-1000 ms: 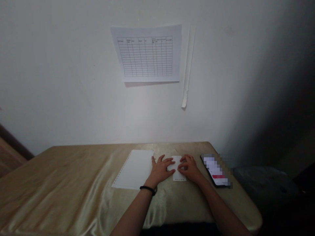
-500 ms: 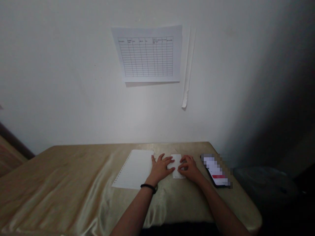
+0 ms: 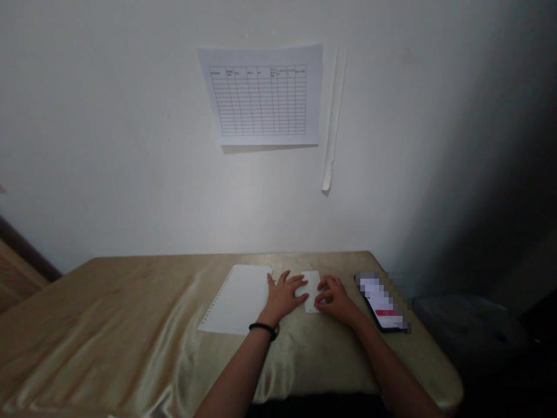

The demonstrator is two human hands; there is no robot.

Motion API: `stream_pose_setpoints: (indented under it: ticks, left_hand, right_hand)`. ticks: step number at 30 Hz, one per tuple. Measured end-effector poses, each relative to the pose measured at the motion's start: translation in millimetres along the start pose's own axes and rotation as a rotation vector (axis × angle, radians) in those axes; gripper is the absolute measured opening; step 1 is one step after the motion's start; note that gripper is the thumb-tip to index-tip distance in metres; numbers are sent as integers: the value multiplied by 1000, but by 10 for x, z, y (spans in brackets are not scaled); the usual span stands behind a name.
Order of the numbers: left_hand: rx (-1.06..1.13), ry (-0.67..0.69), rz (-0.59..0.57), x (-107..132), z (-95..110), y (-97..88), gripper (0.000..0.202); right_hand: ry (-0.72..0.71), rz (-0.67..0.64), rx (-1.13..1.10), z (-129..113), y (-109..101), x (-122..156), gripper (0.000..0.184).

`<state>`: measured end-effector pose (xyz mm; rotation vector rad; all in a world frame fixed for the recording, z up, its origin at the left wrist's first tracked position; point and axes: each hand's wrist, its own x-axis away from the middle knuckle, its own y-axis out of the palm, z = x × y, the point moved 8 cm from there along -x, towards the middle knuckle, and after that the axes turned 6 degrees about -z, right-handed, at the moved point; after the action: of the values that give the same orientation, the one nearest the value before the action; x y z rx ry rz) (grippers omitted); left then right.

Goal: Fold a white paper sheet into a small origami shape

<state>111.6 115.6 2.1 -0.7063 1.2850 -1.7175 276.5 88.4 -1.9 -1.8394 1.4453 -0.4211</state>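
Note:
A small piece of folded white paper (image 3: 310, 283) with a row of punched holes along its near edge lies between my hands on the cloth. My left hand (image 3: 281, 297) has its fingers spread, its thumb and fingertips at the paper's left edge. On the other side, my right hand (image 3: 335, 297) has curled fingers closed at the paper's right edge, hiding part of it. A larger lined loose-leaf sheet (image 3: 237, 299), with holes down its left side, lies left of my left hand, which overlaps its right edge.
A phone (image 3: 383, 305) with a lit, blurred screen lies near the right edge of the table (image 3: 108, 325), which is covered in wrinkled shiny gold cloth. A printed table sheet (image 3: 263, 98) and a paper strip (image 3: 333, 122) hang on the wall behind.
The small folded paper has shifted slightly away from me, and its punched near edge sits a little higher. Both hands keep almost the same place and pose.

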Motion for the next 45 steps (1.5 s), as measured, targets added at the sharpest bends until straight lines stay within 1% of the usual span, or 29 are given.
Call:
stream_pose_setpoints:
  ticks: [4, 9, 14, 20, 25, 29, 36, 42, 45]
  left_hand:
    - [3, -1, 0, 4, -2, 5, 45]
    - [10, 2, 10, 1, -11, 8, 44]
    - [-3, -2, 2, -8, -15, 21, 45]
    - [-3, -6, -6, 0, -8, 12, 45]
    - [15, 0, 0, -1, -8, 9, 45]
    - [11, 0, 1, -8, -11, 18, 45]
    - [-5, -8, -15, -5, -1, 8, 47]
    - [2, 2, -1, -2, -7, 8, 46]
    - [0, 0, -4, -3, -12, 15, 46]
  right_hand:
    - [-13, -23, -15, -16, 12, 15, 4]
    - [-21, 1, 4, -25, -7, 18, 3]
    - [-42, -65, -17, -50, 17, 22, 8]
    - [-48, -8, 18, -65, -12, 32, 4]
    - [-54, -64, 25, -68, 26, 29, 9]
    - [-59, -74, 42, -94, 17, 38, 9]
    - [-56, -133, 45, -88, 56, 33, 10]
    - [-76, -103, 25, -82, 40, 39, 9]
    - [-81, -112, 11, -74, 48, 40, 9]
